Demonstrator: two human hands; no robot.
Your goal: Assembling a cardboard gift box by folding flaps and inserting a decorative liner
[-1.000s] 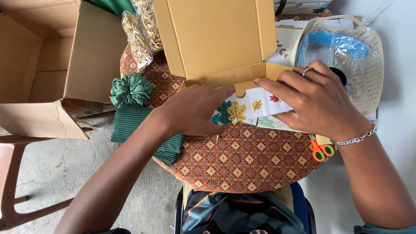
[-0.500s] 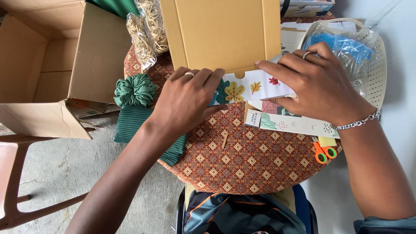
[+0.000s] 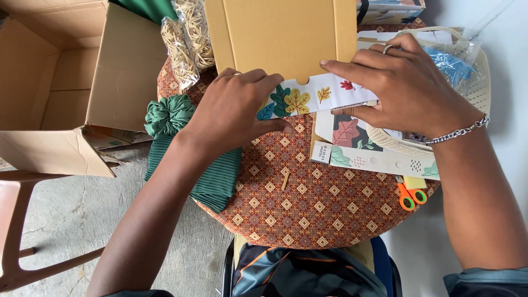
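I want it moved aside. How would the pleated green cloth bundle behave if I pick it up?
The pleated green cloth bundle would probably sag and unfold, since it already drapes over the edge of the round patterned table. It looks light. Its gathered knot seems the surest grip.

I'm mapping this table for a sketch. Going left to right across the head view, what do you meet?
Open carton → green cloth → left hand → leaf-printed strip → right hand → white basket.
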